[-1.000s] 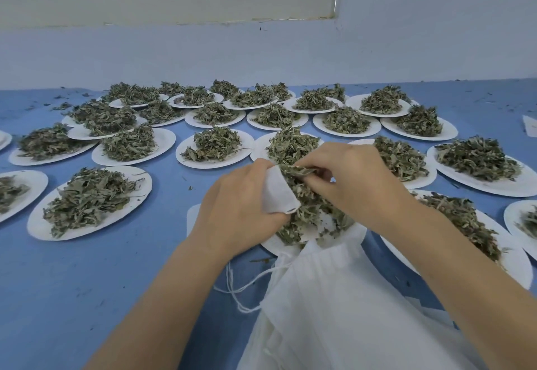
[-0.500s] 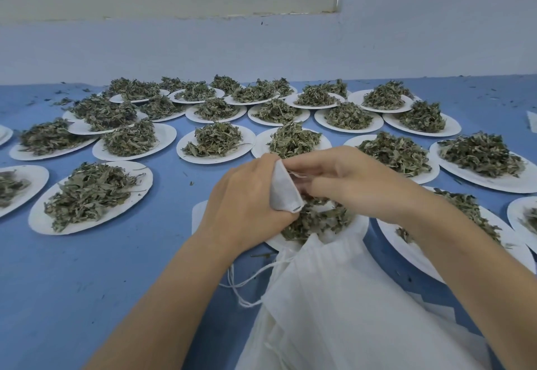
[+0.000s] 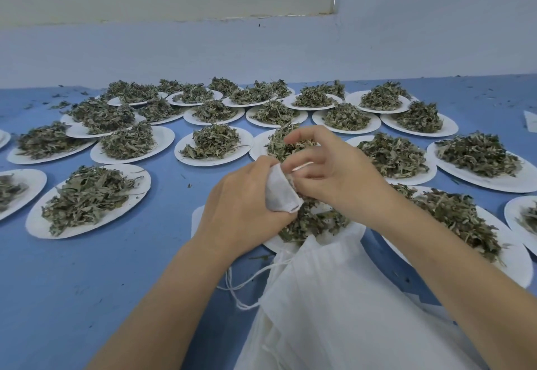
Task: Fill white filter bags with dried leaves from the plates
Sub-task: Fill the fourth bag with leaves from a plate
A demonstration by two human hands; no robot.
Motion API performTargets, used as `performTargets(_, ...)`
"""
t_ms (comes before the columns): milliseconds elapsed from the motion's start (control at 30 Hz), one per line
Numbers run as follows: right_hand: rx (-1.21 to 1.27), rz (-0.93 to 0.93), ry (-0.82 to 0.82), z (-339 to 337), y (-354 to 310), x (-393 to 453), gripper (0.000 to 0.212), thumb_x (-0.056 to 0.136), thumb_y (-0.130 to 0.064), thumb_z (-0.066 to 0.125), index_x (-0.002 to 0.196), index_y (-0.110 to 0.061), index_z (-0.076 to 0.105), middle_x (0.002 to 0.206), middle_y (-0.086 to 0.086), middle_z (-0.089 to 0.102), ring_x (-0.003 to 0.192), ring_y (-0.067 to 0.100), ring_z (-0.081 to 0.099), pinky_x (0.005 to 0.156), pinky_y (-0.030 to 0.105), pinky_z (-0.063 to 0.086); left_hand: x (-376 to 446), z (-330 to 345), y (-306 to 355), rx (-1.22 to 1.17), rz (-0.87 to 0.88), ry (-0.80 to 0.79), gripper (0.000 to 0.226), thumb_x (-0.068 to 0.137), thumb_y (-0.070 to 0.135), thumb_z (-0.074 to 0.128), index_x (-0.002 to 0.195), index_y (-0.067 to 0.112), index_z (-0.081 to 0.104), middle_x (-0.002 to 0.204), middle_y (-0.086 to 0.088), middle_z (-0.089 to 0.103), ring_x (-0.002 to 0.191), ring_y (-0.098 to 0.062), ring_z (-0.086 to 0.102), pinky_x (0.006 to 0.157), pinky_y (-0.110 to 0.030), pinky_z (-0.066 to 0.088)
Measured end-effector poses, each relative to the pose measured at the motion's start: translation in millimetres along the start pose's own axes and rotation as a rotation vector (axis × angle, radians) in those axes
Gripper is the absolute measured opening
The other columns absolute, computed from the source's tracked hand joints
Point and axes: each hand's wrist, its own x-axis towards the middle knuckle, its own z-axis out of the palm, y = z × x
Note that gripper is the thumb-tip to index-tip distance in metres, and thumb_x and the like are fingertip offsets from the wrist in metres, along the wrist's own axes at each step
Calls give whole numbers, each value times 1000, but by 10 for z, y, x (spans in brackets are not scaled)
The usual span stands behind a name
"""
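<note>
While the stack of empty white bags (image 3: pixel 334 305) lies nearest, drawstrings trailing off its left edge, the work sits just beyond it over the near plate (image 3: pixel 270 243). The left hand (image 3: pixel 241 209) curls round a small white filter bag (image 3: pixel 280 192), gripping it with the mouth turned toward the right hand (image 3: pixel 328 172). The right hand's thumb and lower fingers meet at the bag's mouth, seemingly pushing leaves in; the upper fingers arch loosely, and whether they pinch any leaf I cannot tell.

To do this step well, I judge the left hand should keep the mouth wide and low over the near plate, so that spilled dried leaves (image 3: pixel 313 221) fall back on it, and the right should press small pinches deep before fetching more.

Against a second ago, the right hand has risen from the pile beyond the bag and come to the bag's mouth; the bag looks fuller and rounder. Beyond the near plate, the many other heaped plates (image 3: pixel 87 198) look unchanged across the blue table (image 3: pixel 87 297).
</note>
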Motion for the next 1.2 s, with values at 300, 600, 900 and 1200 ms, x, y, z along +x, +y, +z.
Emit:
performTargets(300, -404, -130, 159, 153, 82, 60, 54, 73, 3, 59, 120, -21, 43, 100, -7, 43, 94, 7, 40, 80, 18, 35, -35, 67, 87, 31, 182, 44, 39, 64, 28, 64, 101, 17, 60, 88, 2, 65, 83, -23, 58, 68, -26, 36)
performTargets(600, 99, 213, -98, -242, -13, 6, 40, 77, -44, 65, 116, -42, 54, 110, -12, 64, 94, 6, 65, 80, 23, 56, 6, 6, 21, -104, 32, 83, 38, 67, 34, 69, 101, 31, 53, 93, 12, 63, 87, -13, 56, 70, -31, 44)
performTargets(900, 211, 166, -92, -236, -8, -20, 28, 70, -23, 75, 97, -21, 70, 84, 0, 75, 74, 18, 72, 70, 20, 57, -7, -27, 34, -185, -8, 113, 38, 62, 41, 65, 96, 37, 50, 79, 18, 57, 74, -3, 48, 60, -23, 44)
performTargets(1200, -570, -512, 83, -2, -76, -37, 10, 64, -2, 66, 61, -10, 70, 58, -11, 63, 61, 9, 57, 58, 13, 43, -5, 15, 99, -56, 62, 26, 43, 65, 36, 60, 108, 26, 57, 95, 11, 63, 85, -7, 51, 65, -17, 30)
